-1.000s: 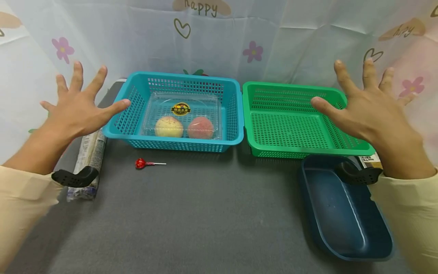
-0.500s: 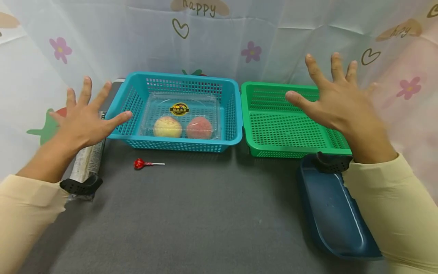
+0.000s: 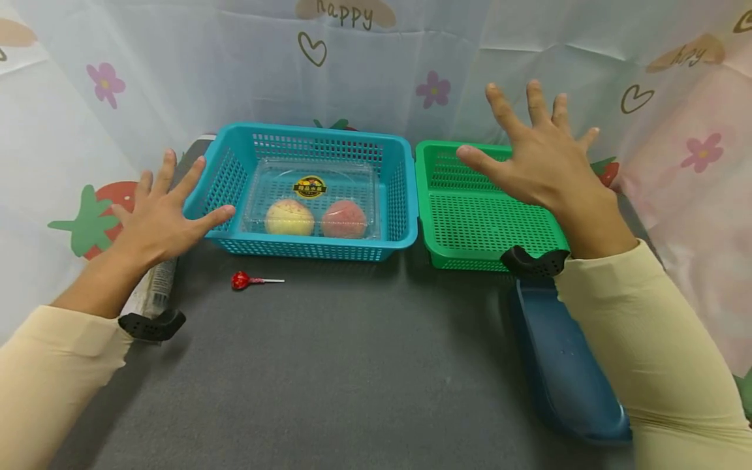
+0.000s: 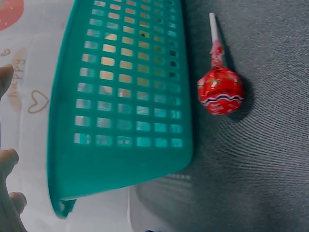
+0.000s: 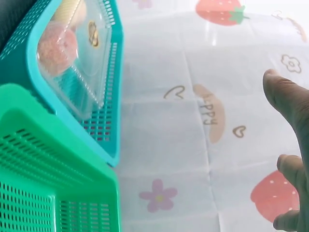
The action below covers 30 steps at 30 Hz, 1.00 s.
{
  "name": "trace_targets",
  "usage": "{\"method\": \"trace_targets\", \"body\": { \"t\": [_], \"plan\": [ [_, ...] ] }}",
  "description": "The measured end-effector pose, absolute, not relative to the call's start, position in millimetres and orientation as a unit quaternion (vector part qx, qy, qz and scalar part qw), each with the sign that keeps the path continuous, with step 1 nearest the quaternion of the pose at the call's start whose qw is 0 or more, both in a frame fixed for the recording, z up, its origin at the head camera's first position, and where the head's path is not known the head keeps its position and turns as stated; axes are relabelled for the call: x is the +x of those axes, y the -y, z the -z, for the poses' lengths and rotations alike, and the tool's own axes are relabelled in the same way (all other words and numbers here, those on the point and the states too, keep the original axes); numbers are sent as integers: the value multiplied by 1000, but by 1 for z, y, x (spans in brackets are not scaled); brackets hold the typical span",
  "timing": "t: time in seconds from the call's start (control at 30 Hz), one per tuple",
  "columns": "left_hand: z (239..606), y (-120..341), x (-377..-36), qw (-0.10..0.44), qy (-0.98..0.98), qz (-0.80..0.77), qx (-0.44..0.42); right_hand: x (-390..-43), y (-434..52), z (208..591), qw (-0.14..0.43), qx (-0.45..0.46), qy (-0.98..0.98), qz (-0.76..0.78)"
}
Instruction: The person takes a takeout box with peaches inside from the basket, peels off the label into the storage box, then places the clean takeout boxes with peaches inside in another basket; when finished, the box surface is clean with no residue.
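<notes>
The left hand [image 3: 155, 219] hovers with fingers straight and spread, holding nothing, just beside the left end of the blue basket [image 3: 226, 189]; its thumb tip reaches close to the basket's near left corner. Inside the blue basket lies a clear plastic box [image 3: 311, 196] with a yellowish fruit [image 3: 289, 218] and a pink fruit [image 3: 344, 219] side by side. In front of the blue basket, near its left corner, a red lollipop [image 3: 241, 281] lies on the grey tabletop [image 3: 329, 365]. To the right of the blue basket, touching it, stands the green basket [image 3: 470, 222]. The right hand [image 3: 537, 160] is held above the green basket, fingers spread wide and empty. A dark blue tray [image 3: 558, 372] sits further right, at the green basket's front, partly under the right sleeve [image 3: 640, 346]. Left of the blue basket, a wrapped roll [image 3: 155, 287] lies under the left wrist.
</notes>
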<state>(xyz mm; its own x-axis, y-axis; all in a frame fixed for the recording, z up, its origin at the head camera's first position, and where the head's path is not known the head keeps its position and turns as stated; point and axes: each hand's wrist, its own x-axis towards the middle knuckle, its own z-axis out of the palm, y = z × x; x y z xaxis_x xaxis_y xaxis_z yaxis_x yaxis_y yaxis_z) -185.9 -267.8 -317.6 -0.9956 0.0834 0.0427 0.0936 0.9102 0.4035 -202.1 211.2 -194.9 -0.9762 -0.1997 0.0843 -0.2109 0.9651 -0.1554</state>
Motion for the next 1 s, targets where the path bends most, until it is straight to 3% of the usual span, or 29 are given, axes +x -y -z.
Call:
{"method": "trace_targets", "body": {
  "t": [1.0],
  "plan": [
    [347, 271, -195, -1, 984, 168, -65, -230, -152, 221, -7, 155, 977, -145]
  ]
}}
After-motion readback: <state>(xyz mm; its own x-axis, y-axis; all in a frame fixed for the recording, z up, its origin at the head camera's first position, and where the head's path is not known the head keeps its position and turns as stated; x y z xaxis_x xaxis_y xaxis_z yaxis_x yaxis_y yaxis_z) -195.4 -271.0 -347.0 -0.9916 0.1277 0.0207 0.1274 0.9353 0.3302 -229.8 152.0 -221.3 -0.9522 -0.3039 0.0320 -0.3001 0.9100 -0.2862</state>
